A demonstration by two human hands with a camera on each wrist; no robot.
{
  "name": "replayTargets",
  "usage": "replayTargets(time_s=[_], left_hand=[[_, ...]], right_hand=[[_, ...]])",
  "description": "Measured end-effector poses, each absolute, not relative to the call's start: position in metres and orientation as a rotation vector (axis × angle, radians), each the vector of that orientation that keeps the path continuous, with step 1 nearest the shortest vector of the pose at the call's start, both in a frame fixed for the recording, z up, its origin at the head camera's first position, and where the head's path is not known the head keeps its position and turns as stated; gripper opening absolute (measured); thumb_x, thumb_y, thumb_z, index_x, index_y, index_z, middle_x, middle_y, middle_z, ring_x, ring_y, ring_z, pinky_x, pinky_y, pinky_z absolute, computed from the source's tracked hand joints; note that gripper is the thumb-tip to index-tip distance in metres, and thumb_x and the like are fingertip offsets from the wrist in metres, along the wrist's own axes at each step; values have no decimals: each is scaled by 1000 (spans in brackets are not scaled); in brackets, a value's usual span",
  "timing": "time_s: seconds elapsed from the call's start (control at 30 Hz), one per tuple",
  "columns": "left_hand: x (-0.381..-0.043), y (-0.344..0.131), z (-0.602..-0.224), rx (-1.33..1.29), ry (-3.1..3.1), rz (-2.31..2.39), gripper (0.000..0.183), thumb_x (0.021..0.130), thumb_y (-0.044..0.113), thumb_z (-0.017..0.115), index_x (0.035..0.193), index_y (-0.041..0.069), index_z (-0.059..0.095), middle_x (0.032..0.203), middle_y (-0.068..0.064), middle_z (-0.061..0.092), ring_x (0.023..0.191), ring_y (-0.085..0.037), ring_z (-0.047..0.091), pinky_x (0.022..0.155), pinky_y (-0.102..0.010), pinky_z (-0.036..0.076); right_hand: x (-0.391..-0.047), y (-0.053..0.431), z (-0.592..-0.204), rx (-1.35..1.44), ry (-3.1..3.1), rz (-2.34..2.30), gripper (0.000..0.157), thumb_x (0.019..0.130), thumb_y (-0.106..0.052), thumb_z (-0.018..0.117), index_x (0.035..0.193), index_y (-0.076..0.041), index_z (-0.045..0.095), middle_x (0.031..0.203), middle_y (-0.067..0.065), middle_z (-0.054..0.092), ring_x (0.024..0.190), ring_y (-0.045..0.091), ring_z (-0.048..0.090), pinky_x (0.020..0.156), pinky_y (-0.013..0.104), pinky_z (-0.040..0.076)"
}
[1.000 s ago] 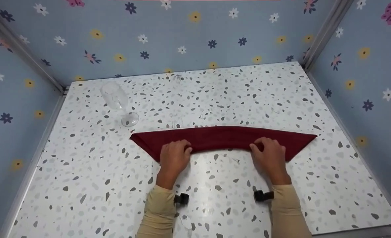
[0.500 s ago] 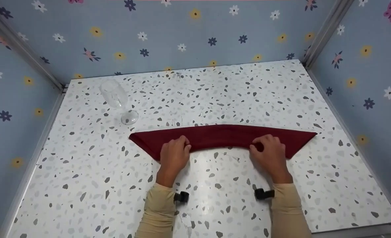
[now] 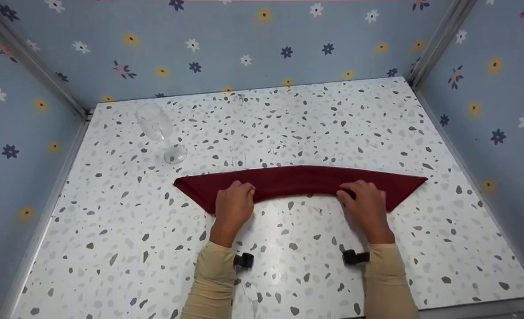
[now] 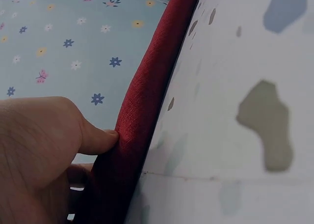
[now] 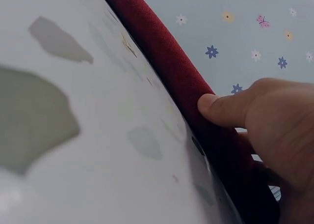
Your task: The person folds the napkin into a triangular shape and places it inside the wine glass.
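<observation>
A dark red cloth napkin (image 3: pixel 302 179), folded into a long band with slanted ends, lies across the middle of the table. Its near edge bows away from the person between the hands. At the left part of that edge, the left hand (image 3: pixel 234 206) grips the fold with its thumb in front and fingers curled over the top. The right hand (image 3: pixel 366 206) pinches the same edge farther right. Both wrist views show a thumb pressed on the rounded red fold, by the left hand (image 4: pixel 44 140) and the right hand (image 5: pixel 274 121); the other fingers are mostly hidden behind the cloth.
A clear stemmed glass (image 3: pixel 154 124) lies on its side at the back left, its round foot (image 3: pixel 175 154) toward the napkin. The speckled white table (image 3: pixel 288 124) is bordered by blue flowered walls (image 3: pixel 226 48) at the back and both sides.
The fingers of both hands have shifted slightly on the napkin's near edge. The napkin and the glass keep their places on the table; the head view has tilted a little.
</observation>
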State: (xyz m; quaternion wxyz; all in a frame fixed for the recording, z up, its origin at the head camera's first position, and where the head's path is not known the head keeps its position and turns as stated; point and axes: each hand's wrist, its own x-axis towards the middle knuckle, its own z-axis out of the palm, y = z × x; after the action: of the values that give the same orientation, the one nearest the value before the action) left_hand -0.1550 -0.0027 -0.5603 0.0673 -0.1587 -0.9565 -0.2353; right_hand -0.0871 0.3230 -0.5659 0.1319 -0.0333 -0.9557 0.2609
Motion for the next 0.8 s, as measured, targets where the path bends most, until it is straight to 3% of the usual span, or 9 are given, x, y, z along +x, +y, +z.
replayTargets(time_s=[0.23, 0.37, 0.63, 0.8], left_hand=[[-157, -4, -559, -407, -2899, -715, 5, 93, 15, 69, 95, 12, 66, 89, -5, 67, 90, -30, 64, 80, -48, 47], [-155, -4, -558, -423, -2878, -676, 4, 91, 16, 71, 91, 12, 70, 91, -4, 63, 92, -28, 59, 79, -46, 47], [-149, -5, -552, -501, -2947, -569, 18, 86, 24, 73, 99, 13, 78, 98, -4, 60, 97, -26, 52, 87, -46, 43], [-147, -5, -551, -519, -2962, -498, 21, 84, 17, 74, 104, 13, 77, 104, -4, 61, 103, -28, 52, 96, -50, 41]], right_hand=[[-86, 323, -567, -130, -2768, 796, 27, 97, -28, 68, 118, -12, 73, 112, 8, 71, 103, 31, 60, 92, 57, 35], [-86, 324, -567, -169, -2761, 851, 22, 97, -26, 67, 113, -10, 69, 108, 8, 71, 101, 31, 60, 98, 58, 31], [-87, 325, -567, -164, -2746, 775, 18, 96, -22, 69, 106, -7, 74, 107, 12, 67, 103, 34, 57, 88, 58, 36], [-88, 324, -568, -153, -2701, 735, 17, 95, -15, 68, 107, -7, 77, 109, 13, 65, 103, 35, 54, 82, 56, 37]])
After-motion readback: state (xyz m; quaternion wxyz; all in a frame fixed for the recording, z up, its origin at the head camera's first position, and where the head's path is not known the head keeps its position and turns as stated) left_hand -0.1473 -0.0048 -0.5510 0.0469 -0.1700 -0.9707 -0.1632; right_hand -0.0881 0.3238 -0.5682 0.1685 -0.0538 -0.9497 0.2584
